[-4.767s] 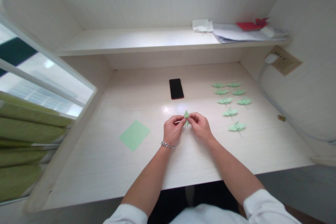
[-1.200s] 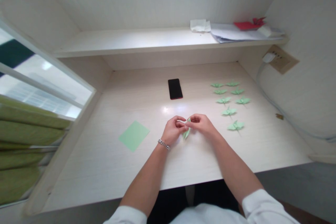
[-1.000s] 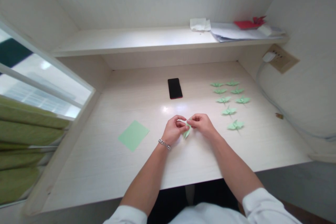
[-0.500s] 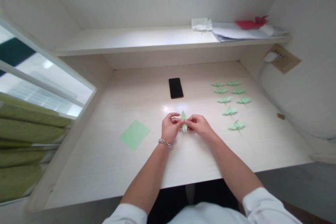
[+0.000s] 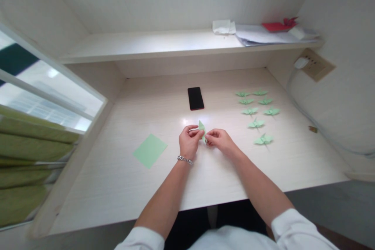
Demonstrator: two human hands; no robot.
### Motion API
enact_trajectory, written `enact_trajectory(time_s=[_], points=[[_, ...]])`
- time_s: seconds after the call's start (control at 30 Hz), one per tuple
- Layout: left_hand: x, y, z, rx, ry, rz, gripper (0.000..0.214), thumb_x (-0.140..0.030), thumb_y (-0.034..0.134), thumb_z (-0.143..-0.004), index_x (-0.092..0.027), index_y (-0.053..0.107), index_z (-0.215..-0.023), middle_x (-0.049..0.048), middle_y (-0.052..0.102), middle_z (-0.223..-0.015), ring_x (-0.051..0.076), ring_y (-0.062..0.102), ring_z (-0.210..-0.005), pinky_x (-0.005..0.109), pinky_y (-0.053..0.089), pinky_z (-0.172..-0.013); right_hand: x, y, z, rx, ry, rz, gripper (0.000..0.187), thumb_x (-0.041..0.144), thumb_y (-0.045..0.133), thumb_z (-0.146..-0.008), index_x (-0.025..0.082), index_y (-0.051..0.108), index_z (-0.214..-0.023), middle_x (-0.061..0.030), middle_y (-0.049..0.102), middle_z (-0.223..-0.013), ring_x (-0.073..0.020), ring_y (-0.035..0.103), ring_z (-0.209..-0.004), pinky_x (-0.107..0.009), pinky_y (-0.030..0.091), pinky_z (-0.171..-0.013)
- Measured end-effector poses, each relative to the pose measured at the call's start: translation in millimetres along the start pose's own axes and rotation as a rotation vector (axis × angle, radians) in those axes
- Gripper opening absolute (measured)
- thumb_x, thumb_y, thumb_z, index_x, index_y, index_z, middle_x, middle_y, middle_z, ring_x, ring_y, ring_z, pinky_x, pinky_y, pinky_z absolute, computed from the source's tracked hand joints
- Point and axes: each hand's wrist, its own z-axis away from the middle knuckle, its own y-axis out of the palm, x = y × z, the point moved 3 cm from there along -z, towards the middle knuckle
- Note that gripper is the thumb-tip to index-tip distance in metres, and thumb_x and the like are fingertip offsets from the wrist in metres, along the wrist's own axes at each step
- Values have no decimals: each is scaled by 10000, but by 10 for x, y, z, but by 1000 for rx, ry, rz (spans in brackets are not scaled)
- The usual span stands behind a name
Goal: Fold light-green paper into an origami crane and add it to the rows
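In the head view, the left hand (image 5: 190, 140) holds a small folded green paper (image 5: 201, 126) in a narrow grip, its pointed end directed away from the person, over the middle of the worktop (image 5: 117, 187). The right hand (image 5: 219, 139) has its grip pinched narrow on the near end of the same piece (that end is mostly hidden by the fingers). A chain bracelet (image 5: 185, 159) circles the left wrist. Left of the hands a flat square green sheet (image 5: 150, 150) lies with one corner toward the person; beyond them rests a black phone (image 5: 195, 98). To the right, eight folded green cranes (image 5: 256, 124) sit in two uneven columns, well apart from the hands. On the shelf (image 5: 140, 43) above, white papers (image 5: 252, 34) lie near its right end, with a red sheet (image 5: 275, 27) on top.
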Motion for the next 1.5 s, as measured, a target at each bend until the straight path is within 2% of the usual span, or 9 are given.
enact_trajectory(time_s=[0.1, 0.27, 0.43, 0.6, 0.8, 1.03, 1.3, 1.5], points=[[-8, -8, -3, -26, 23, 3, 466, -301, 809, -574, -141, 573, -942, 49, 704, -733, 143, 656, -624, 257, 509, -621, -31, 4, -5, 40, 35, 31, 347, 480, 709, -655, 150, 608, -691, -16, 631, -583, -114, 566, -503, -243, 451, -521], [-21, 5, 13, -47, 43, 30, 471, -295, 806, -583, -147, 550, -950, 47, 699, -736, 138, 651, -626, 255, 504, -624, -22, 0, -1, 25, -15, 55, 324, 467, 698, -674, 159, 600, -699, -6, 619, -595, -102, 541, -505, -230, 434, -514], [-28, 1, 24, -75, 53, 28, 477, -307, 803, -582, -154, 545, -953, 42, 697, -737, 142, 654, -630, 254, 499, -619, -25, 17, 11, 79, -13, 79, 300, 455, 665, -709, 163, 596, -709, -4, 627, -599, -108, 547, -508, -238, 438, -527], [-13, -15, 21, -124, 67, 52, 489, -309, 799, -586, -167, 528, -967, 26, 689, -729, 137, 653, -634, 253, 502, -628, -30, 21, 1, 34, -61, 171, 233, 400, 637, -741, 179, 578, -696, 5, 612, -580, -111, 539, -504, -233, 419, -512], [1, -35, 7, -156, 74, 85, 511, -307, 806, -575, -161, 517, -971, 35, 683, -736, 137, 652, -647, 251, 503, -636, 4, 40, 25, 52, -70, 244, 198, 361, 617, -759, 184, 574, -682, -3, 620, -599, -117, 551, -527, -238, 436, -541], [-18, -37, -3, -186, 82, 99, 491, -301, 806, -578, -162, 521, -953, 25, 679, -722, 133, 647, -640, 253, 506, -640, -4, 52, 3, 60, -36, 125, 265, 420, 649, -735, 157, 614, -736, -26, 651, -655, -122, 581, -548, -248, 463, -558], [13, -12, 20, -186, 72, 102, 515, -301, 812, -566, -153, 516, -961, 37, 685, -718, 141, 653, -629, 262, 518, -631, -13, 72, 18, 61, -46, 188, 226, 374, 642, -746, 163, 598, -676, -9, 637, -600, -108, 558, -513, -233, 449, -541], [8, -77, -36, -244, 95, 127, 511, -304, 814, -559, -148, 516, -945, 30, 678, -693, 129, 639, -599, 256, 512, -616, -23, 58, 46, 103, 3, 138, 213, 352, 688, -699, 151, 618, -698, -19, 648, -607, -115, 573, -513, -242, 461, -536]])
